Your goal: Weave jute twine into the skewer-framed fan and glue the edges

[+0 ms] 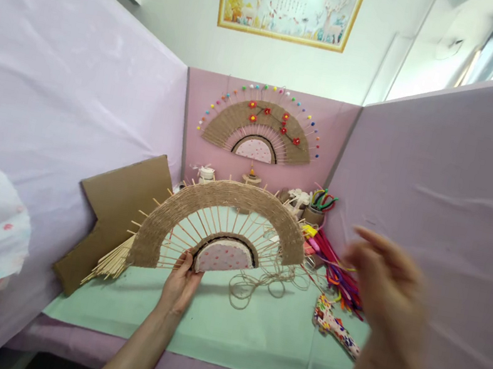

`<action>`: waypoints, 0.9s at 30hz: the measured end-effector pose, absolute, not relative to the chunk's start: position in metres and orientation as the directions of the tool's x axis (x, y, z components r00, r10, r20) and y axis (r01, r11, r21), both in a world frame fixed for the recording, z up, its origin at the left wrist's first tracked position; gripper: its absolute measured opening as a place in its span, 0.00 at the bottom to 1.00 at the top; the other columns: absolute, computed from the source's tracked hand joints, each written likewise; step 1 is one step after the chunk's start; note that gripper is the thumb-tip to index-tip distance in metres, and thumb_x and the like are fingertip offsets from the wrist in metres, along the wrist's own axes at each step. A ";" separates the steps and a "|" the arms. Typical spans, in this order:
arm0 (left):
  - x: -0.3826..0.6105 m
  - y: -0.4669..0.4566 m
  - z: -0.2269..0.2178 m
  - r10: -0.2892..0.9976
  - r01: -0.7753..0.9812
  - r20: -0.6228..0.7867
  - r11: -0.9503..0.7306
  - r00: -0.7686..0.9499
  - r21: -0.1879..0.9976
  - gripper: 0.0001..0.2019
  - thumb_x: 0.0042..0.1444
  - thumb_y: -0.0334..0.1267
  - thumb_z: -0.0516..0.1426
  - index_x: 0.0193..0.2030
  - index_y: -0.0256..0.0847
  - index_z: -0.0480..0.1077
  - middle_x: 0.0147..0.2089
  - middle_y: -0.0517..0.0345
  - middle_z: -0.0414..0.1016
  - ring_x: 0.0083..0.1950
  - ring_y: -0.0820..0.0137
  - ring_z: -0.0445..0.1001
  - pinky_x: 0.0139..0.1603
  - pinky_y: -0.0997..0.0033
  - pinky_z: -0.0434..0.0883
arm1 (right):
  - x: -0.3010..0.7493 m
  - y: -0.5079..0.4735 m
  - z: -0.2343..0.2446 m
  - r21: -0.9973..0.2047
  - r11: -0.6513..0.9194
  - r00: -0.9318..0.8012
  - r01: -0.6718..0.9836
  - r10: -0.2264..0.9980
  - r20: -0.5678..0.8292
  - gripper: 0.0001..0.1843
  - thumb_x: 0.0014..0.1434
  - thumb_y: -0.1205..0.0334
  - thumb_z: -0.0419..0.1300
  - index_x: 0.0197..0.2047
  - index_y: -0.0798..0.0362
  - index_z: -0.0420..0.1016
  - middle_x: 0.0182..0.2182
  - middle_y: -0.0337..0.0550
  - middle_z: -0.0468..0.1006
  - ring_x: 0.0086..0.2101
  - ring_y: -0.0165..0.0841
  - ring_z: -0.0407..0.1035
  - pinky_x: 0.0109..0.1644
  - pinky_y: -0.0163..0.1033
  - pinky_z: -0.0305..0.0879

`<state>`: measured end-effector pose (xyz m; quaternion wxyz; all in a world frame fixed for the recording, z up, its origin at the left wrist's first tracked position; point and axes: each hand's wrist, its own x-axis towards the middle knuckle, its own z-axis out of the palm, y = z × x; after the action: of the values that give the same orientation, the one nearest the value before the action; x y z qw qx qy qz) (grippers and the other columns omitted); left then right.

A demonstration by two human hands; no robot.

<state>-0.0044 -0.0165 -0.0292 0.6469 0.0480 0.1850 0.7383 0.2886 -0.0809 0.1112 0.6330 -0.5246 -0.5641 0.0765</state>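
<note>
My left hand (180, 290) grips a half-round handmade fan (244, 195) by the lower left of its base, thumb in front. Thin wooden sticks spread from a cardboard half-ring to a wide band of woven brown twine, their tips poking past its outer edge. Pink dotted cloth (224, 257) covers the half-round centre. The fan is held upright above the table. To the right, my right hand (381, 285) is raised, apart from the fan and smeared by motion; whether it holds anything is unclear. Loose twine (252, 287) trails below the fan's right side.
A flower-patterned glue gun (335, 329) lies on the green tabletop (247, 344) at right, near colourful pipe cleaners (341, 281). Bundled sticks (111, 262) and brown cardboard (130, 196) are at left. A decorated fan (227, 119) hangs on the pink back panel (201, 87).
</note>
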 end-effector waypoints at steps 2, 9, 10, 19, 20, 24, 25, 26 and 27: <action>-0.008 -0.016 -0.031 0.974 -0.930 -0.161 -0.091 -0.157 0.355 0.13 0.63 0.25 0.54 0.30 0.39 0.75 0.36 0.55 0.82 0.40 0.71 0.80 0.53 0.67 0.75 | 0.273 -0.054 0.124 -0.681 0.602 0.242 0.416 0.649 0.721 0.17 0.61 0.50 0.60 0.52 0.44 0.72 0.45 0.49 0.78 0.44 0.40 0.74 0.50 0.51 0.72; -0.014 -0.019 -0.033 0.965 -0.922 -0.187 -0.104 -0.184 0.372 0.16 0.64 0.24 0.51 0.29 0.39 0.75 0.34 0.58 0.81 0.39 0.74 0.80 0.54 0.70 0.74 | 0.216 0.035 0.139 -0.660 0.664 -0.148 0.350 0.736 0.661 0.19 0.57 0.56 0.58 0.51 0.52 0.70 0.41 0.46 0.79 0.44 0.38 0.72 0.50 0.45 0.67; -0.013 -0.019 -0.031 0.964 -0.918 -0.185 -0.110 -0.192 0.381 0.15 0.64 0.24 0.52 0.29 0.39 0.75 0.35 0.58 0.81 0.39 0.74 0.80 0.53 0.71 0.74 | 0.213 0.040 0.137 -0.696 0.641 -0.160 0.323 0.762 0.627 0.15 0.57 0.55 0.58 0.46 0.52 0.71 0.36 0.43 0.79 0.39 0.36 0.72 0.45 0.42 0.68; -0.022 -0.071 -0.016 0.837 -0.660 -0.508 0.500 0.203 0.561 0.08 0.57 0.32 0.62 0.40 0.27 0.74 0.43 0.31 0.78 0.45 0.58 0.81 0.46 0.65 0.77 | 0.207 0.048 0.103 -0.754 0.597 -0.027 0.274 0.789 0.614 0.11 0.54 0.54 0.58 0.35 0.52 0.71 0.30 0.41 0.77 0.32 0.34 0.70 0.38 0.38 0.65; -0.023 -0.082 -0.010 0.831 -0.586 -0.483 0.544 0.276 0.601 0.09 0.55 0.31 0.64 0.42 0.28 0.75 0.46 0.29 0.78 0.46 0.57 0.81 0.47 0.65 0.77 | 0.206 0.049 0.099 -0.754 0.595 -0.030 0.278 0.790 0.612 0.11 0.54 0.54 0.58 0.35 0.52 0.72 0.30 0.41 0.77 0.33 0.34 0.70 0.38 0.38 0.65; -0.022 -0.102 0.054 0.900 -0.182 -0.101 0.193 0.423 0.964 0.14 0.44 0.24 0.68 0.41 0.35 0.79 0.43 0.38 0.81 0.44 0.59 0.81 0.45 0.67 0.76 | 0.209 0.051 0.086 -0.753 0.593 -0.046 0.285 0.793 0.607 0.11 0.54 0.53 0.58 0.36 0.52 0.72 0.32 0.41 0.77 0.34 0.34 0.70 0.39 0.38 0.65; -0.020 -0.097 0.078 0.921 -0.063 0.064 -0.042 0.385 0.997 0.13 0.42 0.25 0.68 0.37 0.38 0.80 0.41 0.42 0.81 0.45 0.59 0.80 0.47 0.66 0.75 | 0.210 0.052 0.084 -0.754 0.592 -0.051 0.284 0.795 0.605 0.12 0.55 0.53 0.58 0.37 0.52 0.72 0.32 0.41 0.77 0.34 0.34 0.70 0.39 0.38 0.66; -0.017 -0.089 0.103 0.918 0.053 0.242 -0.271 0.314 0.961 0.13 0.42 0.27 0.69 0.37 0.41 0.81 0.42 0.46 0.81 0.47 0.58 0.78 0.51 0.64 0.74 | 0.212 0.052 0.082 -0.755 0.591 -0.057 0.284 0.797 0.602 0.12 0.55 0.53 0.57 0.37 0.52 0.72 0.32 0.41 0.77 0.34 0.34 0.70 0.39 0.38 0.66; -0.013 -0.077 0.128 0.886 0.162 0.399 -0.441 0.237 0.883 0.14 0.42 0.28 0.69 0.38 0.42 0.81 0.43 0.49 0.81 0.49 0.57 0.77 0.54 0.62 0.73 | 0.213 0.052 0.081 -0.756 0.590 -0.061 0.283 0.798 0.599 0.12 0.55 0.53 0.57 0.38 0.52 0.72 0.32 0.40 0.77 0.34 0.34 0.70 0.39 0.38 0.66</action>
<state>-0.0127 -0.0766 0.1282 0.3704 0.6937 0.3776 0.4890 0.2129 0.0525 0.0812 0.5629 -0.3909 -0.6914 0.2288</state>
